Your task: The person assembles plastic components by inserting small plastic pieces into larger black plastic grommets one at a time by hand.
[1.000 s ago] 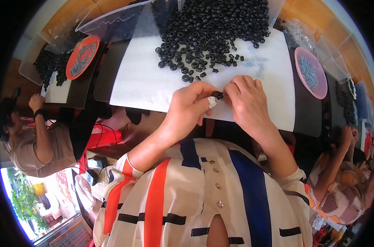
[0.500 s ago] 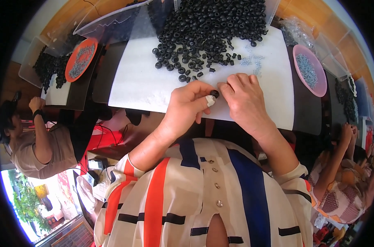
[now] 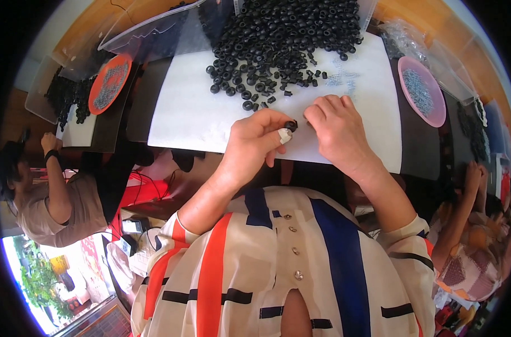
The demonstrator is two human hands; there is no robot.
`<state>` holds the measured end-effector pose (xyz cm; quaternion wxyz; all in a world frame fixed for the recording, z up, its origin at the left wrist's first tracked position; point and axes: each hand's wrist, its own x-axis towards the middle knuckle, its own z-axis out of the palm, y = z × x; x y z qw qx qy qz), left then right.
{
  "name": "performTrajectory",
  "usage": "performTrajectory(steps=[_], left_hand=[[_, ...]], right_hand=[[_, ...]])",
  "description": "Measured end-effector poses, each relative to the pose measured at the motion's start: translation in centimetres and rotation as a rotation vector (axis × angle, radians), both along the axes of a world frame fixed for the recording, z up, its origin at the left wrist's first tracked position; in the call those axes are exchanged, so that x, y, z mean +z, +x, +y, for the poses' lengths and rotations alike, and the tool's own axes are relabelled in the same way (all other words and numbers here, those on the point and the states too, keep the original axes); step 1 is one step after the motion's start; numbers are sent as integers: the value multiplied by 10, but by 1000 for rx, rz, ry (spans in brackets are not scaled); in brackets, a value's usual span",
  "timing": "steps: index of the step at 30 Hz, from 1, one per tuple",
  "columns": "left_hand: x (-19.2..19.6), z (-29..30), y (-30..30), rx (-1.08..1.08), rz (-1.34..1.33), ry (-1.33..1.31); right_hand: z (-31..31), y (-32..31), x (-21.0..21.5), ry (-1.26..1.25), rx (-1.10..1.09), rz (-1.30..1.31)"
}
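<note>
Between the thumb and forefinger of my left hand point(image 3: 254, 137) is a small black round part with a hole point(image 3: 291, 126). White tape point(image 3: 284, 135) wraps the tip of that thumb. My right hand point(image 3: 339, 128) hovers just to the right, a short gap from the part. Its fingers are curled together, and I cannot make out what is between them. Both hands are over the near side of a white foam sheet point(image 3: 188, 106). Beyond them lies a large heap of black rounded parts point(image 3: 289, 33), with smaller black spool-shaped pieces point(image 3: 286, 83) scattered at its near edge.
Small silvery-blue pieces point(image 3: 342, 76) lie on the sheet right of the heap. A pink bowl point(image 3: 439, 115) of similar pieces stands at the right, an orange bowl point(image 3: 92, 101) at the left. A clear plastic bin point(image 3: 154, 42) is behind. Co-workers sit on the left point(image 3: 58, 196) and right point(image 3: 463, 236).
My right hand has drawn a little to the right, widening the gap between the hands. The left hand keeps hold of the black part, now tilted slightly.
</note>
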<state>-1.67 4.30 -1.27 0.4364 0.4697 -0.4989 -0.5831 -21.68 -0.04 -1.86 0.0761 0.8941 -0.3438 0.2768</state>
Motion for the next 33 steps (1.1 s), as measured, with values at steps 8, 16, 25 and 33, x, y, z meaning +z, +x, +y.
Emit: performTrajectory(steps=[8, 16, 25, 33], left_hand=[[0, -2, 0, 8, 20, 20], [-7, -3, 5, 18, 108, 50], [-2, -5, 6, 7, 100, 72], [-5, -5, 6, 42, 140, 72]], right_hand=[[9, 15, 5, 720, 184, -810], [19, 23, -6, 594, 140, -754], [12, -2, 1, 254, 36, -585], [11, 4, 6, 188, 87, -498]])
